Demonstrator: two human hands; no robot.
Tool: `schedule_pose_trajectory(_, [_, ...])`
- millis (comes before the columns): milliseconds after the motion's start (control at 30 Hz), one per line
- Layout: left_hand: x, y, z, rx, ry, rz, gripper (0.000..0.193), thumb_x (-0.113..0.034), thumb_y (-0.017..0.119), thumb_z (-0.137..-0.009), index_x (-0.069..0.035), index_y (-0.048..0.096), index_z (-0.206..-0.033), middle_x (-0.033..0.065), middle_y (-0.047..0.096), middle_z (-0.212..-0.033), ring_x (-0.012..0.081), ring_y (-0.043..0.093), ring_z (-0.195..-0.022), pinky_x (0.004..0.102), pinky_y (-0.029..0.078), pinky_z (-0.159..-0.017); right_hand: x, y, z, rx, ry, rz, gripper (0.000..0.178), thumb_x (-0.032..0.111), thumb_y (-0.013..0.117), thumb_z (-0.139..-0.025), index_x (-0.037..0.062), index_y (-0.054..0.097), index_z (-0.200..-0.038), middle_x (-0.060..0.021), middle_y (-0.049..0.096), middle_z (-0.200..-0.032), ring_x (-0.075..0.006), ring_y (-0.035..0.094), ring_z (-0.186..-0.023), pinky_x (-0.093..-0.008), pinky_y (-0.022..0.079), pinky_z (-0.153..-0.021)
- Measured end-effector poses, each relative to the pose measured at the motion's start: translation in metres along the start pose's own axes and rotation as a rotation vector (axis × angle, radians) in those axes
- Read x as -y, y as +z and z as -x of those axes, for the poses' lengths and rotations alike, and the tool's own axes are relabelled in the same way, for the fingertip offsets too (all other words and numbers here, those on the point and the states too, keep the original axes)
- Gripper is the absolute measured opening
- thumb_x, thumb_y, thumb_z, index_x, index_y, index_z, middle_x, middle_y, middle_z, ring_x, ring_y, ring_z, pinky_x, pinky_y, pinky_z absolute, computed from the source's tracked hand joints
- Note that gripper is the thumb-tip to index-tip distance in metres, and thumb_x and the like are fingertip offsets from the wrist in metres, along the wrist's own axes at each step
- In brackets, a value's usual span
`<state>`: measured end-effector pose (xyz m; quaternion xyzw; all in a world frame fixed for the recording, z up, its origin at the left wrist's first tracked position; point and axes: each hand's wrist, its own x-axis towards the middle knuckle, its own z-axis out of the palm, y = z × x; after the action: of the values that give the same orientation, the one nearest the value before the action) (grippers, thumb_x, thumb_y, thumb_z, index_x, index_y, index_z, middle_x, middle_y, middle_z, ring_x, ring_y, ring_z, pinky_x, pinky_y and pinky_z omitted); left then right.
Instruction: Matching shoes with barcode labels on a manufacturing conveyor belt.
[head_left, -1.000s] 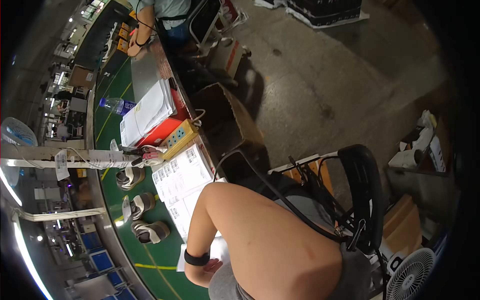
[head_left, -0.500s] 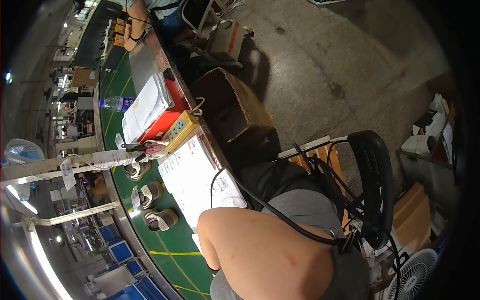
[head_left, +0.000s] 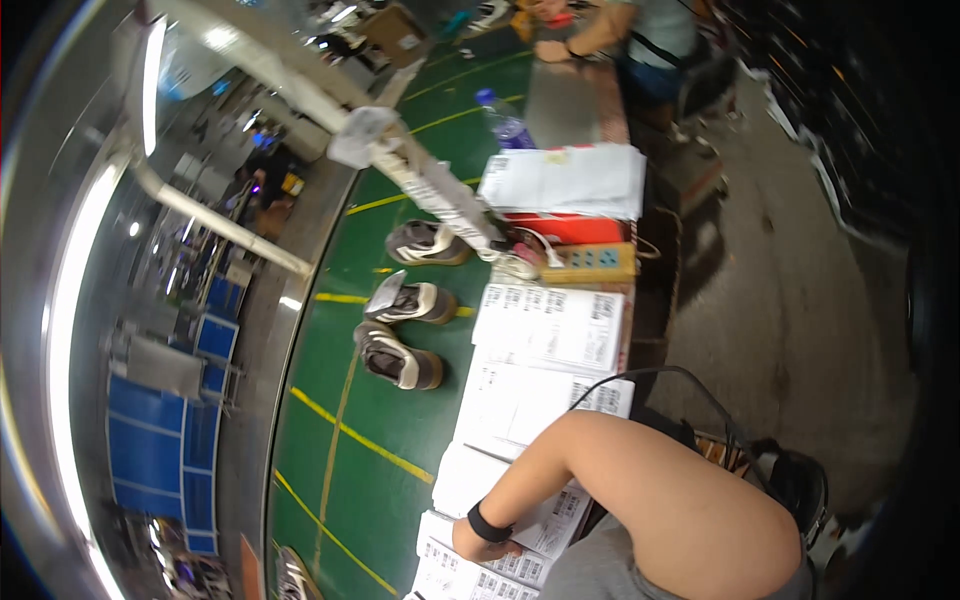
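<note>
My right arm bends in from the lower right, with a black band on its wrist. My right hand [head_left: 482, 542] rests on printed label sheets [head_left: 500, 585] near the bottom, its fingers mostly hidden beneath it. Whether they grip a sheet cannot be made out. Stacks of white label sheets [head_left: 520, 405] run along the bench edge beyond the hand. My left hand is out of view. Grey and white shoes, one [head_left: 398, 357] beside another [head_left: 410, 300] with a paper tag, sit on the green belt.
A wooden power strip [head_left: 590, 263] lies by a red box [head_left: 565, 230] topped with papers [head_left: 570, 180]. A purple-labelled bottle [head_left: 505, 122] stands behind. A pale post [head_left: 440, 190] crosses over the belt [head_left: 350, 440]. A co-worker's arm [head_left: 597, 35] reaches in at the top.
My view has swung left and down along the belt. My right hand, hidden before behind my arm, now shows on the label sheets. More sheets and another shoe at the bottom have come into view.
</note>
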<state>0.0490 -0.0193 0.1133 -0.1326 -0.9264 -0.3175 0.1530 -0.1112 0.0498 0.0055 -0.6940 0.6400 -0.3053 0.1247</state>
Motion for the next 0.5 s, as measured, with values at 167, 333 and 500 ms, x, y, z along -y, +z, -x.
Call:
schedule_pose_trajectory(167, [0.011, 0.009, 0.017, -0.272, 0.118, 0.097, 0.026, -0.012, 0.070, -0.084, -0.004, 0.065, -0.108, 0.0141, 0.065, -0.109, 0.0313, 0.060, -0.102, 0.0439, 0.047, -0.088, -0.010, 0.042, -0.009, 0.275, -0.079, 0.234, 0.034, 0.031, 0.083, -0.061, 0.0037, 0.074, -0.078, -0.0151, 0.069, -0.077, -0.0320, 0.069, -0.074, -0.0426, 0.054, -0.064])
schedule_pose_trajectory(333, [0.020, 0.020, 0.003, -0.441, 0.256, 0.199, 0.025, -0.014, 0.070, -0.084, -0.004, 0.065, -0.107, 0.0138, 0.065, -0.109, 0.0313, 0.059, -0.103, 0.0450, 0.047, -0.088, 0.010, -0.014, 0.063, -0.030, 0.149, 0.057, 0.021, 0.020, 0.076, -0.072, 0.0006, 0.068, -0.071, -0.0179, 0.068, -0.075, -0.0353, 0.069, -0.073, -0.0444, 0.054, -0.064])
schedule_pose_trajectory(500, [0.015, 0.020, 0.011, -0.563, 0.371, 0.263, 0.024, -0.015, 0.069, -0.085, -0.005, 0.065, -0.107, 0.0134, 0.064, -0.109, 0.0314, 0.058, -0.103, 0.0461, 0.046, -0.088, 0.010, -0.011, 0.120, -0.020, 0.404, 0.067, 0.028, 0.017, 0.070, -0.077, -0.0071, 0.057, -0.075, -0.0217, 0.063, -0.065, -0.0396, 0.065, -0.062, -0.0487, 0.052, -0.054])
